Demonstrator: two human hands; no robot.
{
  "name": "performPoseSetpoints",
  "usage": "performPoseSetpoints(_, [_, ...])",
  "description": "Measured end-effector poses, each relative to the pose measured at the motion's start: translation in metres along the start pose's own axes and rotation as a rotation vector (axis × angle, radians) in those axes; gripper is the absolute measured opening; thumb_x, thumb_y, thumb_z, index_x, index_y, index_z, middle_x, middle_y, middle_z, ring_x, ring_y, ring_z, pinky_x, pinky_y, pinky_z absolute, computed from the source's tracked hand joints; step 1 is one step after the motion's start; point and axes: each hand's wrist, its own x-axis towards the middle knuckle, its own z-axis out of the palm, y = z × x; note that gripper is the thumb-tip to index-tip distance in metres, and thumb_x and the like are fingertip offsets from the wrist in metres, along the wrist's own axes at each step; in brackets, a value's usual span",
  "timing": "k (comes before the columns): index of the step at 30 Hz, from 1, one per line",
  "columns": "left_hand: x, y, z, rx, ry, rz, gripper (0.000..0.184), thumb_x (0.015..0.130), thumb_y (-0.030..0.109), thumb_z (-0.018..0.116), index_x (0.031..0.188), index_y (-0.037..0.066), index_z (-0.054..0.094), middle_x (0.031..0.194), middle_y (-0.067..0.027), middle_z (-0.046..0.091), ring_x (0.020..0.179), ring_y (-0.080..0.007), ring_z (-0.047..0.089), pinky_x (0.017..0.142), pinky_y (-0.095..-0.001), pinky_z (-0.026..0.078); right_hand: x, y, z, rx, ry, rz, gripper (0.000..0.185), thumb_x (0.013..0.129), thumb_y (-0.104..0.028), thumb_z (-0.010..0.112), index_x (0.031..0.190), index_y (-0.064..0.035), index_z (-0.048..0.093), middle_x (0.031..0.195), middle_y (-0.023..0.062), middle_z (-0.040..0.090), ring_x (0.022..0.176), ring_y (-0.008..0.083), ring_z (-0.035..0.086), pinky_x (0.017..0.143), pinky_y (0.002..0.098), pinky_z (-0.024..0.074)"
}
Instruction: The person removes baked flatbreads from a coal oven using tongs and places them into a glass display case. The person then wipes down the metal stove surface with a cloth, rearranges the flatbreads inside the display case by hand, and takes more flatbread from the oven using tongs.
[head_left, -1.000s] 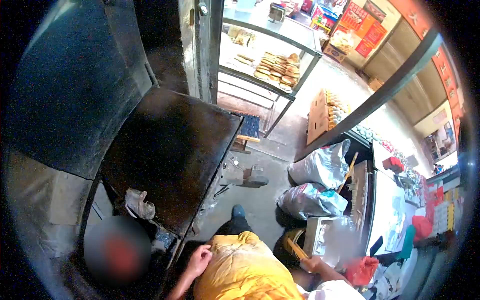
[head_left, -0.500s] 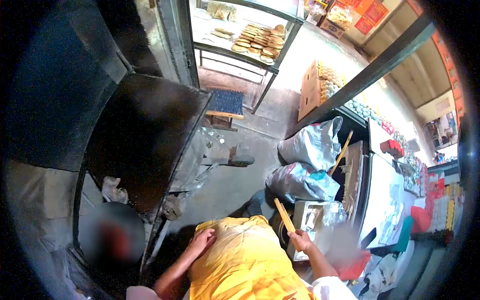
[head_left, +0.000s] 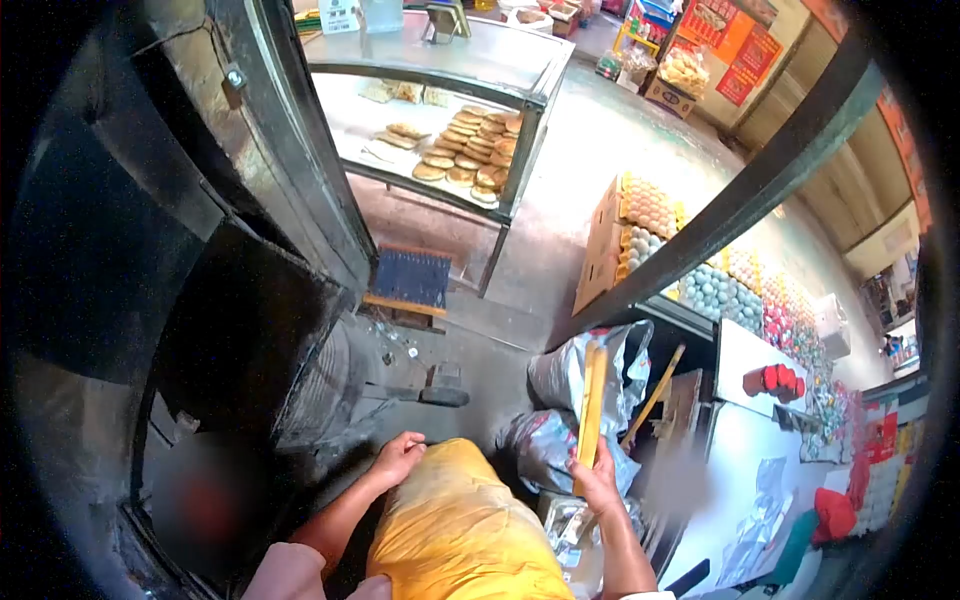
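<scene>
My right hand (head_left: 597,480) grips a pair of long flat wooden slats (head_left: 592,400), shaped like tongs, pointing up and away from me. Behind them lie two silvery plastic sacks; the upper sack (head_left: 560,375) and the lower sack (head_left: 545,455) are partly covered by the slats and my hand. My left hand (head_left: 400,458) is beside the edge of my yellow apron (head_left: 460,530), its fingers curled in with nothing visible in them. Stacked round flatbreads (head_left: 470,150) lie in a glass display case (head_left: 515,190) farther ahead, out of reach of both hands.
A low stool with a dark blue top (head_left: 412,280) stands before the case. On the left is a dark, soot-stained metal structure (head_left: 230,330). A slanted metal post (head_left: 740,215) crosses in front of egg trays (head_left: 720,295). Another stick (head_left: 655,395) leans by the sacks. A white counter (head_left: 740,440) runs along the right.
The view has tilted up and shifted, showing more of the display case. My right hand has raised the slats more upright, in front of the sacks. My left hand has come off the apron's front.
</scene>
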Motion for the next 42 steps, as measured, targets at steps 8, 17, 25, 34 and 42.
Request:
performPoseSetpoints(8, [0.091, 0.088, -0.043, -0.373, 0.064, -0.145, 0.04, 0.097, 0.033, 0.06, 0.129, 0.01, 0.054, 0.111, -0.007, 0.063, 0.096, -0.0183, 0.064, 0.082, -0.033, 0.051, 0.065, -0.066, 0.025, 0.05, 0.087, -0.173, 0.045, 0.078, -0.014, 0.069, 0.119, -0.0073, 0.051, 0.099, 0.0034, 0.061, 0.086, 0.0127, 0.059, 0.073, 0.0287, 0.05])
performPoseSetpoints(17, [0.308, 0.222, -0.134, -0.667, 0.199, 0.055, 0.064, 0.098, 0.05, 0.055, 0.144, 0.008, 0.039, 0.138, -0.0163, 0.051, 0.119, -0.03, 0.056, 0.096, -0.0447, 0.047, 0.22, -0.203, 0.041, 0.185, 0.179, -0.38, 0.086, 0.077, -0.04, 0.076, 0.144, -0.0064, 0.034, 0.102, 0.0096, 0.058, 0.085, 0.0187, 0.061, 0.071, 0.0321, 0.0531])
performPoseSetpoints(25, [0.49, 0.313, -0.194, -0.634, 0.327, 0.087, 0.067, 0.098, 0.048, 0.053, 0.147, 0.006, 0.034, 0.145, -0.0149, 0.044, 0.133, -0.0312, 0.044, 0.107, -0.0464, 0.037, 0.452, -0.403, 0.145, -0.01, 0.091, -0.875, 0.095, 0.086, -0.06, 0.061, 0.152, -0.0026, 0.025, 0.094, 0.0121, 0.053, 0.081, 0.0204, 0.057, 0.068, 0.031, 0.0474])
performPoseSetpoints(34, [0.599, 0.238, -0.176, -0.535, 0.478, 0.153, 0.04, 0.092, 0.022, 0.064, 0.127, 0.007, 0.05, 0.103, -0.0001, 0.049, 0.094, -0.0126, 0.051, 0.081, -0.034, 0.045, 0.553, -0.451, 0.192, 0.048, 0.11, -0.746, 0.106, 0.078, -0.06, 0.07, 0.151, 0.0001, 0.023, 0.101, 0.0111, 0.053, 0.08, 0.0185, 0.058, 0.066, 0.0264, 0.0492])
performPoseSetpoints(42, [0.625, 0.279, -0.179, 0.15, 0.85, 0.62, 0.06, 0.077, 0.021, 0.077, 0.129, 0.007, 0.053, 0.115, -0.0133, 0.051, 0.103, -0.0287, 0.051, 0.089, -0.0452, 0.045, 0.567, -0.455, 0.197, 0.009, 0.169, -0.837, 0.11, 0.077, -0.067, 0.07, 0.151, 0.0016, 0.025, 0.095, 0.0085, 0.052, 0.076, 0.0168, 0.056, 0.067, 0.0276, 0.0455])
